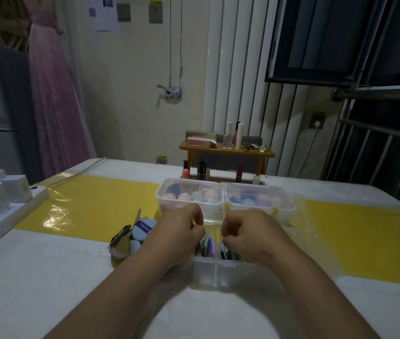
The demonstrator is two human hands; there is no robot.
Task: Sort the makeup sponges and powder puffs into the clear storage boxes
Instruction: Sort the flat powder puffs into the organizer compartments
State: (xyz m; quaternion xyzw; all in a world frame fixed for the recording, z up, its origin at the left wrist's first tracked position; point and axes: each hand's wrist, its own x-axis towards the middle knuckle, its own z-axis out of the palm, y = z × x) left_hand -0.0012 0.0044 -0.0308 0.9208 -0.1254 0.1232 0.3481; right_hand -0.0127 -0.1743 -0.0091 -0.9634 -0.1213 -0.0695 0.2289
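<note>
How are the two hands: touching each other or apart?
Apart. The head view shows a gap between left hand and right hand, with the divider of the near clear box visible through it.

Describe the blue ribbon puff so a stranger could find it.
Find the yellow strip across the table. At its near edge, beside the left hand, lies a loose pile. The puff is round, pale blue, the only one with a dark lettered ribbon.

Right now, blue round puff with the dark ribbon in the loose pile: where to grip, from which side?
Probably pinch the blue puff by its upper-left rim, coming from above-left. It is a flat disc on top of the pile with that edge bare; its right side sits behind the left hand.
</note>
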